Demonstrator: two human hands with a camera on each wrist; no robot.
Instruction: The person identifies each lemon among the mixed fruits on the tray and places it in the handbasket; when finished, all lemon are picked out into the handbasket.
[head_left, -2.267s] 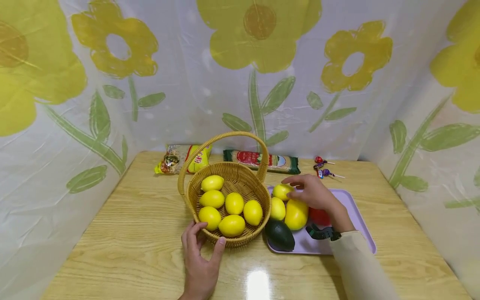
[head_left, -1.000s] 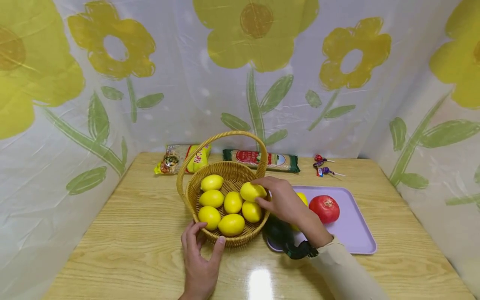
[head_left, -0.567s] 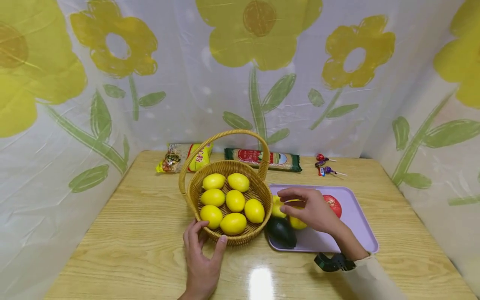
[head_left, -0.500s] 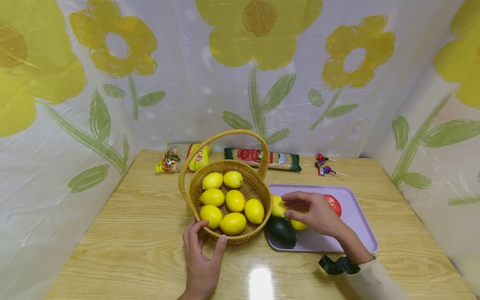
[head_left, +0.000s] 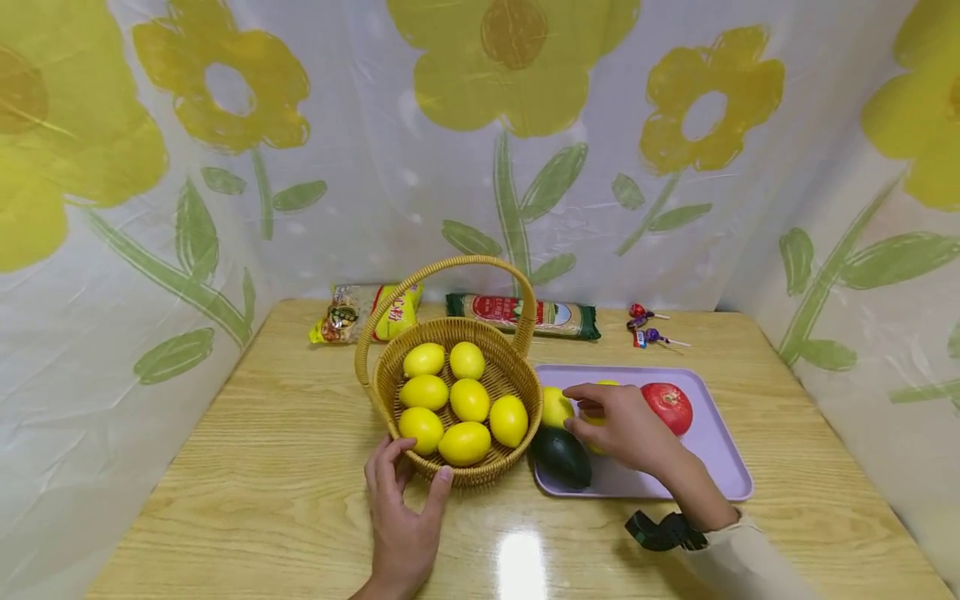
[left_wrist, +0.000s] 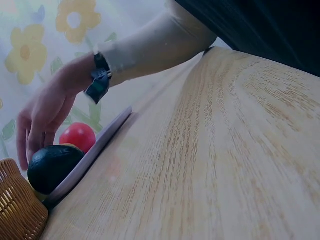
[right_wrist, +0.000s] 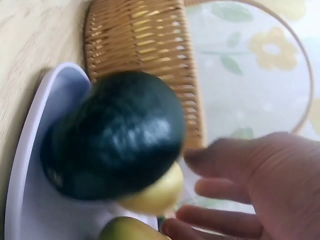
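The wicker basket (head_left: pixel 487 477) stands mid-table with several lemons (head_left: pixel 465 443) inside. My left hand (head_left: pixel 405 533) holds its near left side, fingertips over the rim and thumb against the outer wall. Over the lilac tray (head_left: pixel 712 467), my right hand (head_left: pixel 630 427) hangs with thumb and fingers apart, beside a pale yellow lemon (head_left: pixel 556 408). In the right wrist view, no fruit sits between those fingers. A dark green avocado (right_wrist: pixel 120 135) lies near the tray's left end. Under the right hand, a larger yellow fruit (head_left: pixel 597 447) is mostly covered. A red pomegranate (head_left: pixel 667 408) sits farther right.
Along the back lie a yellow food packet (head_left: pixel 367 312), a long noodle packet (head_left: pixel 522 317) and lollipops (head_left: pixel 651 337). The basket's tall arched handle (head_left: pixel 450 263) rises above the fruit. The tray's left edge sits close against the basket.
My right hand has carried a lemon from the tray into the basket's back and let it go. That lemon rolled slightly left. The hand then returned over the tray; my left hand stayed put.
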